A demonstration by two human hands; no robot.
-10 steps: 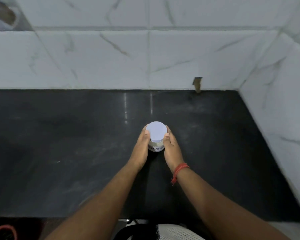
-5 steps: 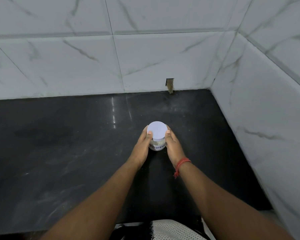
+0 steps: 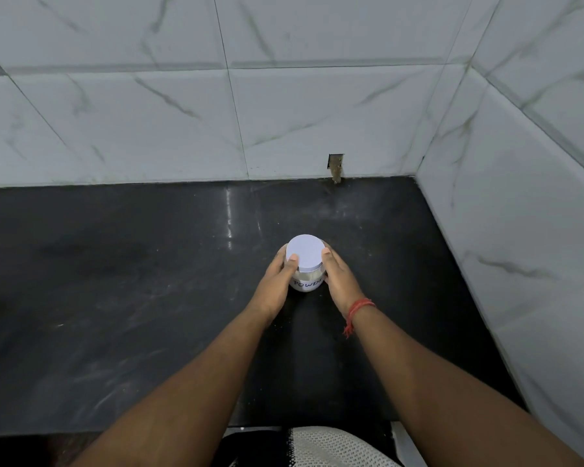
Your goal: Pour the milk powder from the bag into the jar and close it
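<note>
A small clear jar (image 3: 304, 282) with a white label and pale powder inside stands upright on the black countertop (image 3: 132, 298). Its flat pale lavender lid (image 3: 304, 252) sits on top. My left hand (image 3: 277, 281) cups the jar's left side, thumb on the lid's rim. My right hand (image 3: 338, 281) wraps the right side, fingers against the lid, a red thread on the wrist. No bag is in view.
White marbled tile walls close off the back (image 3: 284, 112) and the right side (image 3: 520, 230). A small notch with a brownish stub (image 3: 335, 166) sits at the base of the back wall. The counter's front edge runs just above my white mesh clothing (image 3: 334, 446).
The view has swung to the right, showing more of the right wall. Both hands stay on the jar, with my left thumb now further up on the lid's rim.
</note>
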